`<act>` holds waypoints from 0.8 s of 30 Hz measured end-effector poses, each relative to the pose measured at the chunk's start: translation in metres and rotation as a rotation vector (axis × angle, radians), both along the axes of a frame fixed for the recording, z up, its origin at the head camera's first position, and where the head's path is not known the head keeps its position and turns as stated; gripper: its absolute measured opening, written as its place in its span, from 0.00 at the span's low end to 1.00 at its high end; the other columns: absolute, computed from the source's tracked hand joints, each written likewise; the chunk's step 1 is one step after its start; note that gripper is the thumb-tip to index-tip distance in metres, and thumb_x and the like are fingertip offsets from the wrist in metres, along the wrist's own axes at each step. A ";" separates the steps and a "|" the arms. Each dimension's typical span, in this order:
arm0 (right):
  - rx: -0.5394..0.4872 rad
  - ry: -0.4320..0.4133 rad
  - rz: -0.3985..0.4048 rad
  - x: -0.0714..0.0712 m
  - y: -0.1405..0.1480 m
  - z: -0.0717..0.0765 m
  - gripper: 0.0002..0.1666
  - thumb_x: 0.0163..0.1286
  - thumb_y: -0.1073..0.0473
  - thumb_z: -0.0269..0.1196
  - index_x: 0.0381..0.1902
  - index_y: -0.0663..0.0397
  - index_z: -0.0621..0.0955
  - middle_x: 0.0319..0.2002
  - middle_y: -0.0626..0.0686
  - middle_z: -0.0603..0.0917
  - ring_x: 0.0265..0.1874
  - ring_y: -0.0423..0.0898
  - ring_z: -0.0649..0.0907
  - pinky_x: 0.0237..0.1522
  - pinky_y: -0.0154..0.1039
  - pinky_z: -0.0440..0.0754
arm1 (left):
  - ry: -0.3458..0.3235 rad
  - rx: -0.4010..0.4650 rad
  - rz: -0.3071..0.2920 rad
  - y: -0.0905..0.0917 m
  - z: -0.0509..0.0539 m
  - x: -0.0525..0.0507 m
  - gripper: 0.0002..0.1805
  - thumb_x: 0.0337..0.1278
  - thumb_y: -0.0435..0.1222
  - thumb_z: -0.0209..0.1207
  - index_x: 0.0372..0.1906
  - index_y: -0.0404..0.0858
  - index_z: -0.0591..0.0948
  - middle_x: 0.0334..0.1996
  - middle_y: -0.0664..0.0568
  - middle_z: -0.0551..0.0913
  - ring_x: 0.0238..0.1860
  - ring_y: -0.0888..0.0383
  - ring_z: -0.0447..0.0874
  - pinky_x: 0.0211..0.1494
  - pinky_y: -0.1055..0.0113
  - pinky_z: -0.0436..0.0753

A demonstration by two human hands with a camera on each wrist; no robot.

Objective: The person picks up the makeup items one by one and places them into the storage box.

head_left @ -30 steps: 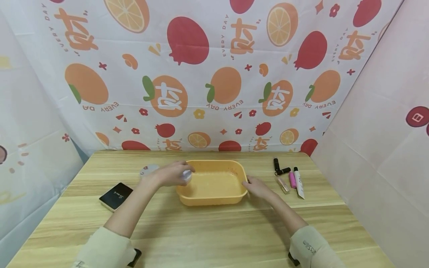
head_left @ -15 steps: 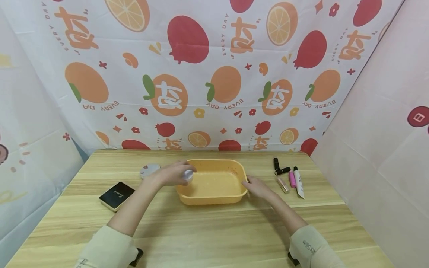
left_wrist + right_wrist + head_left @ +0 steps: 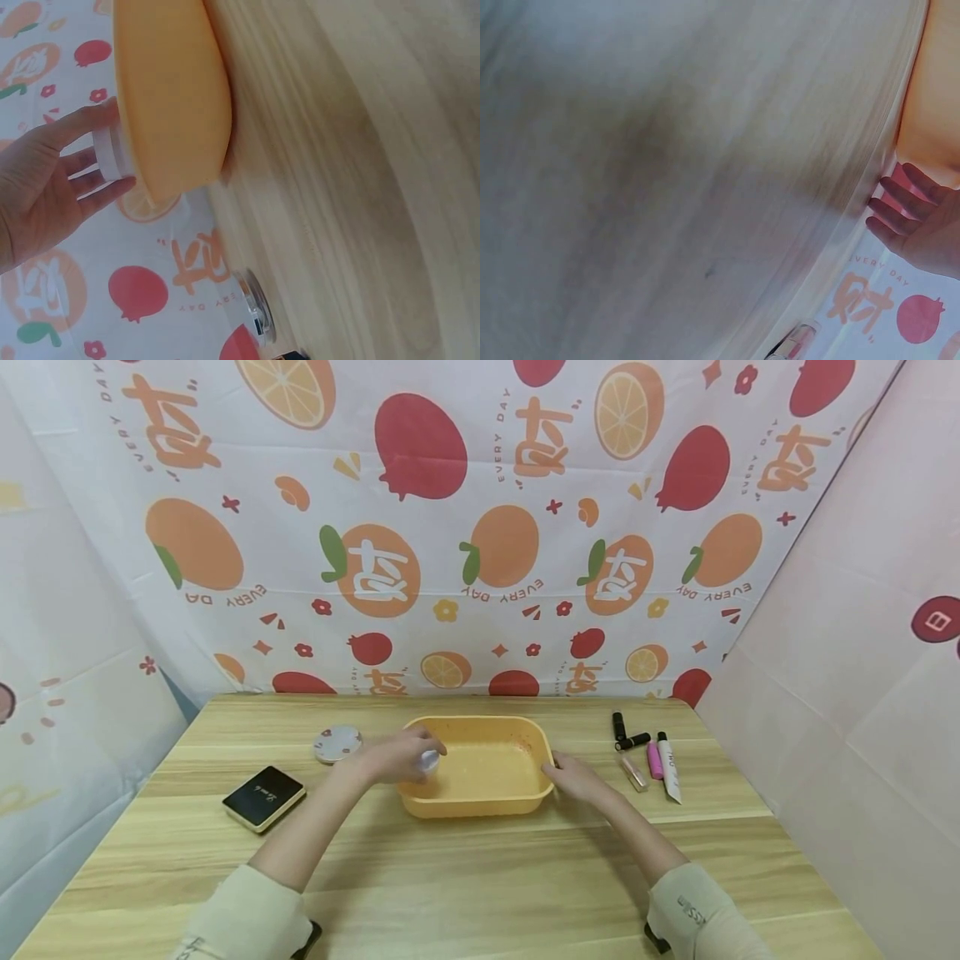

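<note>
My left hand [image 3: 399, 757] pinches a small white round jar [image 3: 112, 152] between thumb and fingers, over the left side of a yellow plastic basin [image 3: 480, 808]. In the left wrist view the jar sits against the rim of the basin, and its lower part is hidden behind the wall. My right hand [image 3: 579, 778] holds the right rim of the basin, thumb over the edge and fingers outside. The right wrist view shows those fingers spread below the wall, with the thumb out of sight. Inside, the basin has small dark specks at its back right corner.
On the wooden table's left lie a black compact case [image 3: 262, 798] and a round patterned case [image 3: 337, 744]. To the right lie two black tubes [image 3: 632, 742], a clear pinkish tube [image 3: 634, 773], a pink tube [image 3: 655, 761] and a white tube with black cap [image 3: 670, 770]. A fruit-print cloth [image 3: 480, 635] hangs behind.
My left hand has shifted slightly right with the jar, further over the basin, uncovering the round patterned case. The right hand and the basin have stayed nearly still.
</note>
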State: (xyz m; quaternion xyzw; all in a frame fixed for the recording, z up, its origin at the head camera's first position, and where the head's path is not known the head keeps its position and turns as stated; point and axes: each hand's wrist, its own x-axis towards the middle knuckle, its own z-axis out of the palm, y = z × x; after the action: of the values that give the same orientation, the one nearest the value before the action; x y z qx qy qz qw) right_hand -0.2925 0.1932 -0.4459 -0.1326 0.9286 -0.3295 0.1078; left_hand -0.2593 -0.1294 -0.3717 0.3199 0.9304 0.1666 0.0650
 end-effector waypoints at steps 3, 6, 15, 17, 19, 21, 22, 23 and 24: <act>-0.004 0.001 0.000 0.000 0.000 0.000 0.28 0.70 0.52 0.46 0.63 0.61 0.68 0.35 0.50 0.78 0.30 0.45 0.75 0.36 0.43 0.75 | -0.003 -0.002 0.000 0.002 -0.001 0.002 0.21 0.45 0.30 0.66 0.49 0.38 0.79 0.46 0.43 0.74 0.42 0.51 0.73 0.43 0.59 0.77; -0.002 0.010 0.004 -0.001 0.000 -0.001 0.27 0.70 0.52 0.47 0.62 0.61 0.69 0.37 0.50 0.79 0.31 0.45 0.76 0.37 0.44 0.75 | 0.000 0.000 0.002 0.003 -0.001 0.003 0.20 0.45 0.30 0.66 0.49 0.38 0.79 0.46 0.44 0.74 0.43 0.51 0.72 0.43 0.59 0.77; -0.012 0.005 -0.004 0.000 0.000 -0.001 0.27 0.70 0.52 0.47 0.63 0.60 0.68 0.45 0.52 0.79 0.38 0.46 0.76 0.44 0.48 0.75 | -0.008 0.000 -0.001 0.004 -0.002 0.003 0.21 0.45 0.30 0.66 0.50 0.37 0.78 0.46 0.44 0.74 0.44 0.51 0.72 0.45 0.58 0.77; -0.013 0.004 -0.002 -0.001 0.000 -0.001 0.28 0.70 0.52 0.47 0.63 0.60 0.68 0.43 0.52 0.79 0.37 0.46 0.76 0.43 0.48 0.75 | -0.014 0.004 -0.002 0.004 -0.002 0.002 0.21 0.45 0.30 0.66 0.50 0.36 0.78 0.46 0.44 0.74 0.44 0.50 0.72 0.45 0.58 0.77; -0.017 0.005 0.002 -0.001 0.000 -0.001 0.27 0.70 0.52 0.47 0.63 0.61 0.68 0.43 0.52 0.79 0.36 0.46 0.76 0.43 0.48 0.75 | -0.017 0.007 -0.004 0.004 -0.002 0.002 0.21 0.45 0.30 0.66 0.50 0.36 0.78 0.46 0.44 0.74 0.44 0.50 0.72 0.45 0.58 0.77; -0.017 0.011 0.002 -0.001 0.000 -0.001 0.27 0.70 0.52 0.47 0.63 0.61 0.68 0.43 0.52 0.79 0.36 0.46 0.76 0.43 0.48 0.75 | -0.020 0.011 -0.004 0.005 -0.002 0.002 0.21 0.45 0.30 0.66 0.49 0.35 0.78 0.46 0.44 0.74 0.44 0.50 0.72 0.45 0.58 0.76; -0.014 0.016 0.004 -0.002 0.000 -0.001 0.27 0.70 0.52 0.47 0.62 0.61 0.69 0.43 0.52 0.79 0.36 0.46 0.76 0.43 0.48 0.75 | -0.020 0.012 -0.003 0.005 -0.003 0.001 0.21 0.45 0.30 0.66 0.49 0.35 0.78 0.46 0.44 0.74 0.44 0.50 0.72 0.45 0.58 0.76; -0.012 0.022 0.003 -0.002 0.000 -0.001 0.27 0.70 0.53 0.47 0.62 0.61 0.69 0.44 0.52 0.79 0.36 0.46 0.76 0.43 0.48 0.75 | -0.020 0.013 -0.002 0.005 -0.003 0.001 0.21 0.45 0.30 0.66 0.49 0.35 0.78 0.46 0.44 0.75 0.44 0.50 0.72 0.46 0.57 0.76; -0.010 0.026 0.004 -0.002 0.000 -0.002 0.27 0.70 0.53 0.47 0.62 0.61 0.69 0.43 0.53 0.79 0.36 0.46 0.76 0.43 0.48 0.75 | -0.021 0.012 -0.002 0.005 -0.004 0.001 0.21 0.45 0.30 0.66 0.50 0.35 0.78 0.46 0.44 0.75 0.44 0.50 0.72 0.46 0.57 0.76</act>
State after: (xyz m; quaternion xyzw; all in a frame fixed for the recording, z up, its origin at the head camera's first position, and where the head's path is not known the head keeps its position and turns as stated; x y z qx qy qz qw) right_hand -0.2941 0.1929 -0.4475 -0.1390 0.9281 -0.3320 0.0957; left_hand -0.2584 -0.1242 -0.3755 0.3194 0.9284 0.1755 0.0728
